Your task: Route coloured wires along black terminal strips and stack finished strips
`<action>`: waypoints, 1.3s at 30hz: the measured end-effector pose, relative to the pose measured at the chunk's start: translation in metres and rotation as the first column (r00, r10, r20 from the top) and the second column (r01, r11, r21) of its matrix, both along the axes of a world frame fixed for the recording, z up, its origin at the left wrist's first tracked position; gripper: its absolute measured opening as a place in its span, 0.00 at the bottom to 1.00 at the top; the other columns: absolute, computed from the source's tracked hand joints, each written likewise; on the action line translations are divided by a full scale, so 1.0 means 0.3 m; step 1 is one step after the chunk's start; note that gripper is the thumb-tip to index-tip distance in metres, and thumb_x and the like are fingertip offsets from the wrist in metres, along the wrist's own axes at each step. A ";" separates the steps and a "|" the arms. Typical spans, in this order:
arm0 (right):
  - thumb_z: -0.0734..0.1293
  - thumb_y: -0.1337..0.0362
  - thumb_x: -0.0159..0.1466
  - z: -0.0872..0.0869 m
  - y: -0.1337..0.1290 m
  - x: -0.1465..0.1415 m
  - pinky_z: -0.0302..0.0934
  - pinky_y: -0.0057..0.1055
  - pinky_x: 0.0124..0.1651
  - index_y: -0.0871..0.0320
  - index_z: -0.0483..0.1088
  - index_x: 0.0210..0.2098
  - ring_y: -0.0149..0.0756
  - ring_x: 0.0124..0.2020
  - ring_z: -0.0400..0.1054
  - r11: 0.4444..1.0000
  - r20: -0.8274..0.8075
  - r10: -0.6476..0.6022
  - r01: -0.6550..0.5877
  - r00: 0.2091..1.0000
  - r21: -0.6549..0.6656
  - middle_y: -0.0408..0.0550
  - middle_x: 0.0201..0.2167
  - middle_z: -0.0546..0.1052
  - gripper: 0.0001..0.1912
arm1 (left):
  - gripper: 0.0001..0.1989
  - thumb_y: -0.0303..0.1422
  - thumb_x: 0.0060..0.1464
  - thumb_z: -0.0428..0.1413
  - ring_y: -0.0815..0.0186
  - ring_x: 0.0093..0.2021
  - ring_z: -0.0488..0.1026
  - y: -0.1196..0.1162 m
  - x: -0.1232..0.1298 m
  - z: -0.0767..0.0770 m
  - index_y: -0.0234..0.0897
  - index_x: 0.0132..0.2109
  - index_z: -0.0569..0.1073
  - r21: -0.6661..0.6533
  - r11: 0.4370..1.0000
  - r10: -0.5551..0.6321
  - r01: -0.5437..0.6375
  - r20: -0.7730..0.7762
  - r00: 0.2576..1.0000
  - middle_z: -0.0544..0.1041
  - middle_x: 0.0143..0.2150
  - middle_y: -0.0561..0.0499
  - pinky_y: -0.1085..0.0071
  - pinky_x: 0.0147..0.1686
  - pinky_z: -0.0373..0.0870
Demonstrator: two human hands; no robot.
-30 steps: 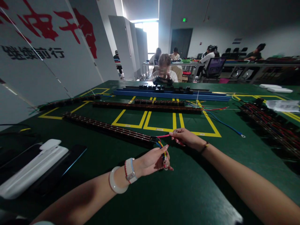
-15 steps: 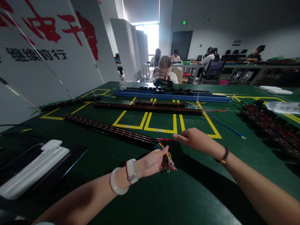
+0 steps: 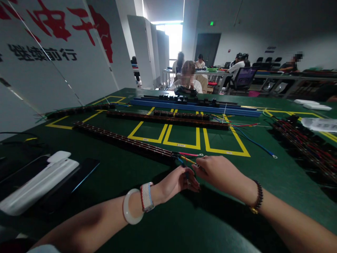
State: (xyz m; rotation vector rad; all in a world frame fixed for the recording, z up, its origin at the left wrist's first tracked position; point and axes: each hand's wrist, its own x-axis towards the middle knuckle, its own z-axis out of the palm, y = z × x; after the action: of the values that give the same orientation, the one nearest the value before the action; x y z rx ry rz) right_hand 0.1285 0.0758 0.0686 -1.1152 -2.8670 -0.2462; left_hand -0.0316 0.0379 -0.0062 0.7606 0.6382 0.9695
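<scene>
A long dark wire bundle [image 3: 126,141] lies slantwise on the green table, its loose leads fanning out at the right end. My left hand [image 3: 181,182] is closed on the blue lead [image 3: 181,161] and other leads beside it. Just to the right, my right hand [image 3: 216,172] pinches the end of the yellow lead [image 3: 189,160]. The red lead [image 3: 188,154] lies free above both hands, its ring terminal showing. My left fingertips partly hide the lower lead ends.
Behind lie more wire bundles [image 3: 168,119] and a blue rail [image 3: 195,106]. A thick bundle [image 3: 308,147] is at right, a white device [image 3: 39,186] and dark phone [image 3: 83,175] at left. A person [image 3: 188,79] sits across the table.
My right hand has let go of the red lead and moved down to the yellow one, which is now drawn away from the leads in my left hand. The view has shifted slightly.
</scene>
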 end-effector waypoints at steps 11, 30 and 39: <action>0.52 0.56 0.69 0.041 0.053 -0.128 0.43 0.30 0.25 0.62 0.70 0.29 0.33 0.25 0.67 0.963 -0.028 0.142 -0.132 0.989 0.237 0.51 0.25 0.73 0.23 | 0.13 0.37 0.63 0.38 0.63 0.26 0.73 0.025 0.014 -0.021 0.31 0.36 0.59 -0.020 0.999 0.039 -0.045 -0.229 0.973 0.71 0.25 0.45 0.65 0.29 0.70; 0.55 0.49 0.67 0.129 0.149 -0.360 0.50 0.27 0.28 0.63 0.71 0.28 0.36 0.27 0.67 0.920 0.093 0.336 -0.348 0.937 0.183 0.53 0.26 0.73 0.26 | 0.13 0.39 0.62 0.39 0.64 0.23 0.72 0.026 0.018 -0.024 0.33 0.37 0.57 -0.008 0.999 0.036 -0.039 -0.245 0.969 0.69 0.22 0.49 0.64 0.28 0.70; 0.53 0.49 0.67 -0.104 0.275 -0.003 0.52 0.26 0.33 0.62 0.65 0.30 0.30 0.30 0.60 0.955 -0.490 0.078 -0.206 0.868 -0.212 0.47 0.29 0.68 0.24 | 0.14 0.39 0.64 0.34 0.66 0.28 0.73 0.020 0.005 0.004 0.32 0.39 0.56 -0.035 0.999 -0.037 0.027 -0.303 0.952 0.70 0.27 0.48 0.66 0.32 0.70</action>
State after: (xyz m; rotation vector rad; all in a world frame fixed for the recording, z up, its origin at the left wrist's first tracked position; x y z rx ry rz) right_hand 0.1276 0.1584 0.0375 -0.8333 -2.5519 0.3739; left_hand -0.0302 0.0440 -0.0048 0.8993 0.9037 0.8171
